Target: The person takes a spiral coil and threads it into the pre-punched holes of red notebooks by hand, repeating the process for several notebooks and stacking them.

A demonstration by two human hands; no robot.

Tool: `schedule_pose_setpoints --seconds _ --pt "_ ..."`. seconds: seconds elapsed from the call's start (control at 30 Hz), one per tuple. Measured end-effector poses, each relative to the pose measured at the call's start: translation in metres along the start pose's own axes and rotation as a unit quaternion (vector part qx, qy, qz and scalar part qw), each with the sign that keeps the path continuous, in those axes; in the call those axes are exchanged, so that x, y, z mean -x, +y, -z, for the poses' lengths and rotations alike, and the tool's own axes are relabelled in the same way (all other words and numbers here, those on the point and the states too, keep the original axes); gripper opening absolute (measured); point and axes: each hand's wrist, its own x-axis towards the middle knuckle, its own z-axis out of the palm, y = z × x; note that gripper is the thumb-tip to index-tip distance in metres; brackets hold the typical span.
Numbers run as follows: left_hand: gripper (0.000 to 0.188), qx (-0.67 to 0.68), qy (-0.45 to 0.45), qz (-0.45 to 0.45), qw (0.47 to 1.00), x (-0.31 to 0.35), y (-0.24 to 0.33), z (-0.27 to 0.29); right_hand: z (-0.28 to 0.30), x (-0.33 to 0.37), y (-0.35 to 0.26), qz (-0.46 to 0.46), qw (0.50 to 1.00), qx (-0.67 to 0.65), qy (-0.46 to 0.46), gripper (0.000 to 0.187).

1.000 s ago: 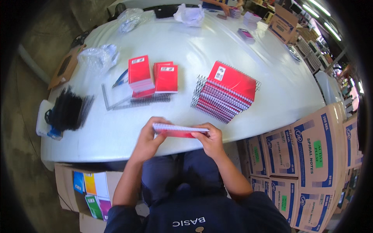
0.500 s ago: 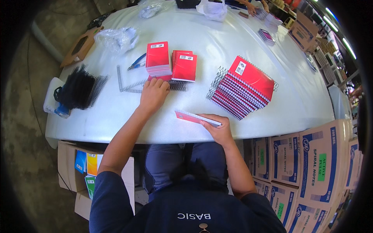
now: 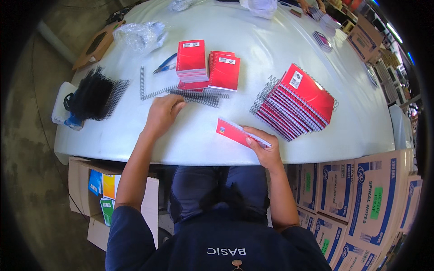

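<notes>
On the table (image 3: 194,140), coils (image 3: 199,98) lie before notebooks (image 3: 224,74), another notebook stack (image 3: 304,94) to their right

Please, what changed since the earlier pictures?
The left hand let go of the red notebook and moved forward to the loose spiral coils; whether it grips one is unclear. The right hand alone holds the notebook. The spiral-bound notebook stack and pliers stayed.

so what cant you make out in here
In the head view:
Whether the left hand grips one of the loose coils: the hand itself covers the spot.
The held end of the red notebook: partly covered by the right hand.
Some contents of the open box: behind the left arm.
The black coils' number: too tightly bunched.
The co-worker: cut off by the top edge.
</notes>
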Motion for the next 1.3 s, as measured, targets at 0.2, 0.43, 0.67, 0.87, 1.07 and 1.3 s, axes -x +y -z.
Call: schedule_pose_setpoints --seconds 0.2,0.43,0.67,0.87,1.07,1.3 --pt "0.029 0.291 -0.164 0.043 0.942 -0.001 0.053 0.011 -0.001 -0.001 0.005 -0.061 0.996 -0.045 0.042 0.028" --pt "0.036 0.296 -0.126 0.071 0.944 -0.005 0.061 -0.007 0.001 0.002 0.007 -0.080 0.995 -0.047 0.048 0.029" --pt "0.053 0.443 -0.232 0.094 0.861 0.001 0.065 -0.004 0.002 0.000 0.003 -0.063 0.997 -0.046 0.007 0.029" --pt "0.049 0.218 -0.247 0.091 0.940 0.000 0.070 0.007 0.002 0.001 0.004 -0.089 0.995 -0.044 0.010 0.030" --pt "0.048 0.306 -0.165 0.080 0.934 0.001 0.061 -0.005 0.000 0.002 0.002 -0.068 0.997 -0.033 0.007 0.030" --pt "0.027 0.468 -0.185 0.171 0.847 -0.011 0.064 -0.003 0.008 0.004 0.003 -0.046 0.999 -0.013 -0.017 0.028"
